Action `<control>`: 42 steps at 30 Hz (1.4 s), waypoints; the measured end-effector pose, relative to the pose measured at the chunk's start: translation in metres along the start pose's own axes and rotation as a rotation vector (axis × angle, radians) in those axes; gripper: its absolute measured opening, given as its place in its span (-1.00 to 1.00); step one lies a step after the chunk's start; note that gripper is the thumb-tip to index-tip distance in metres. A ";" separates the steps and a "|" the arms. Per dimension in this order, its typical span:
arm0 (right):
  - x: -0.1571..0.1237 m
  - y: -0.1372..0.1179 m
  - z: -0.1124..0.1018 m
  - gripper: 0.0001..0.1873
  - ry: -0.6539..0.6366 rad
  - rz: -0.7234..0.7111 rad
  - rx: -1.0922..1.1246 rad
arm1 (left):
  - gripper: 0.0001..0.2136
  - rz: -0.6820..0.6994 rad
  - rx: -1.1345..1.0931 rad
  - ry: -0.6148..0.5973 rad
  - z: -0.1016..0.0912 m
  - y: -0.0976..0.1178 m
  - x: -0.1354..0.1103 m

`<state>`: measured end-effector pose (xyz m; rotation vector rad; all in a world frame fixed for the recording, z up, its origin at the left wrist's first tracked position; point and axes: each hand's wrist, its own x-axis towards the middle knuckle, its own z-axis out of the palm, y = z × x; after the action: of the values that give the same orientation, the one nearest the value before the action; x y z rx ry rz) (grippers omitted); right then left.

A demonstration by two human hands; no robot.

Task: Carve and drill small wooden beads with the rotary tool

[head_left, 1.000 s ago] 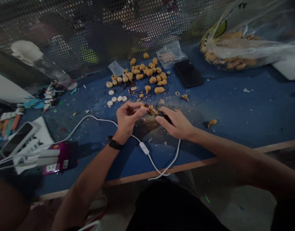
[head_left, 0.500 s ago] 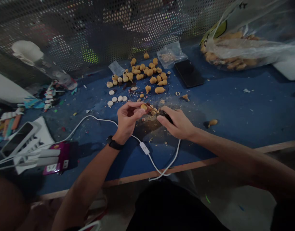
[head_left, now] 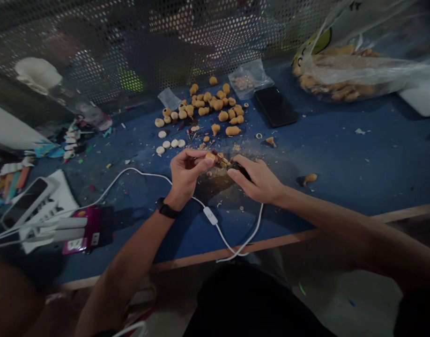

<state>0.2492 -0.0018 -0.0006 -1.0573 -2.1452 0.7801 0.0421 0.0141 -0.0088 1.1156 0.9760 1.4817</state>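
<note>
My left hand pinches a small tan gourd-shaped piece between thumb and fingertips, just above the blue table. My right hand is closed round a dark tool whose thin tip touches the tan piece. A black band sits on my left wrist. Wood dust and chips lie under both hands. Behind them is a heap of several tan gourd-shaped pieces and a few white discs.
A black phone lies behind my right hand. A clear bag of tan pieces fills the back right. A white cable with a switch runs under my hands. A phone, a power strip and clutter sit at the left. Perforated metal screen behind.
Both hands stay in place; the tan piece and the tool tip shift slightly between my fingers, with the tip working at the piece.
</note>
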 end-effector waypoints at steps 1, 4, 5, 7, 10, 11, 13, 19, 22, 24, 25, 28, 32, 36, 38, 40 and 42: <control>0.000 0.000 0.000 -0.70 0.001 0.003 0.001 | -0.60 0.002 0.004 -0.001 0.000 0.000 0.000; 0.000 -0.002 0.000 -0.69 -0.006 0.016 0.009 | -0.62 0.002 0.015 -0.003 -0.001 -0.001 -0.001; 0.001 -0.002 -0.001 -0.70 -0.010 0.016 0.012 | -0.63 0.000 0.016 -0.004 -0.001 -0.002 -0.001; 0.001 -0.002 -0.001 -0.70 -0.012 0.013 0.017 | -0.64 0.001 0.012 -0.008 -0.002 -0.002 -0.001; 0.000 -0.001 -0.001 -0.69 -0.015 0.012 0.016 | -0.63 0.010 0.005 -0.003 -0.001 -0.002 0.000; 0.000 0.000 -0.001 -0.68 -0.016 0.013 0.012 | -0.63 0.010 0.007 0.001 -0.001 -0.002 0.000; -0.001 0.001 0.000 -0.67 -0.017 0.013 0.007 | -0.63 0.004 0.016 0.007 -0.001 -0.001 0.000; -0.001 0.001 0.001 -0.66 0.000 0.010 -0.003 | -0.63 0.000 -0.002 0.002 -0.001 -0.001 0.000; 0.000 0.000 0.000 -0.68 0.008 0.016 -0.011 | -0.62 -0.010 -0.002 -0.002 -0.002 -0.002 0.001; 0.000 0.000 0.000 -0.69 0.006 0.021 -0.016 | -0.61 -0.010 0.000 0.001 -0.002 -0.002 0.001; 0.000 0.000 0.000 -0.69 0.002 0.021 -0.016 | -0.61 -0.008 0.000 0.002 -0.002 -0.002 0.001; -0.001 0.001 0.000 -0.67 -0.012 0.018 -0.009 | -0.64 -0.001 -0.007 0.004 -0.002 -0.002 0.001; -0.001 0.001 0.000 -0.66 -0.020 0.019 0.002 | -0.65 0.002 -0.001 0.007 -0.001 -0.002 0.000; 0.000 -0.001 -0.001 -0.67 -0.019 0.016 -0.002 | -0.63 0.012 0.010 0.012 -0.001 -0.002 0.000; 0.000 -0.001 -0.001 -0.67 -0.018 0.016 0.001 | -0.62 0.007 0.010 0.010 -0.001 -0.002 0.001; 0.000 -0.001 0.000 -0.66 -0.015 0.014 0.002 | -0.61 0.002 0.009 0.008 -0.001 -0.002 0.001; -0.001 -0.001 0.001 -0.67 -0.005 0.010 -0.001 | -0.61 0.000 0.012 0.005 -0.001 -0.001 0.001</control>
<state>0.2489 -0.0026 -0.0007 -1.0687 -2.1461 0.7879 0.0417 0.0150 -0.0103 1.1210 0.9896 1.4817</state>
